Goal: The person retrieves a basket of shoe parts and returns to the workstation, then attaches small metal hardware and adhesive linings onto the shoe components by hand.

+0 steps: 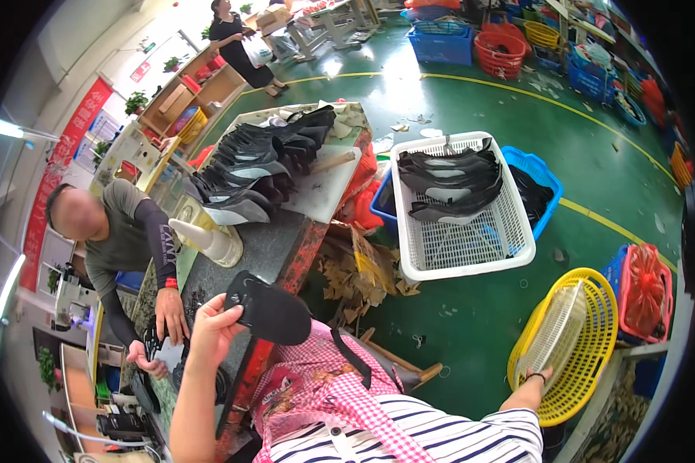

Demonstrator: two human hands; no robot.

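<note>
My left hand pinches a flat black shoe-upper piece with a broad rounded end, held up over the near edge of the workbench. Out to the right, my right hand grips the near end of a cream mesh plastic basket. That basket stands tilted inside a larger yellow basket; my right fingers are mostly hidden. On the bench, a heap of black and grey shoe uppers lies beside a white board. A cream cone-shaped form sits nearer.
A co-worker handles black pieces at the bench's left side. A white crate with black uppers stands over blue crates. Cardboard scraps and a wooden stool are beside me. Another person stands far back.
</note>
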